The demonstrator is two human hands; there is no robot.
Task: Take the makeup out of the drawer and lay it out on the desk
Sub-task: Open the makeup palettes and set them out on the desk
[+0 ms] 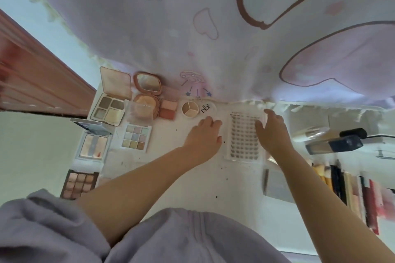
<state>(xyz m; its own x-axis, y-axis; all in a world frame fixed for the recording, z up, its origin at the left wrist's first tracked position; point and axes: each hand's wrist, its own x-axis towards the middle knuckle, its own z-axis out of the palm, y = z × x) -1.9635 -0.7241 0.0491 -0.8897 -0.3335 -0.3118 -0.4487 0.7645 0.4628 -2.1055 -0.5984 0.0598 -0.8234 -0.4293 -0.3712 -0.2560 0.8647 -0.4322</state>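
A clear flat false-lash case (243,137) lies on the white desk (171,166), right of centre. My left hand (203,134) is at its left edge with curled fingers, thumb against the case. My right hand (271,128) grips its upper right corner. Laid out to the left are an open four-pan palette (108,111), a round mirror compact (147,92), a blush duo (168,109), a three-part round pot (189,109) with its lid (207,109), a pastel nine-pan palette (135,140), a highlighter palette (93,145) and a brown palette (80,183).
A lilac cloth with hearts (213,28) hangs over the desk's far edge. At the right lie a dark-capped bottle (333,145), a clear tube (310,134), a grey box (277,186) and a row of several brushes and lip tubes (352,194). My lilac sleeve (53,230) fills the bottom.
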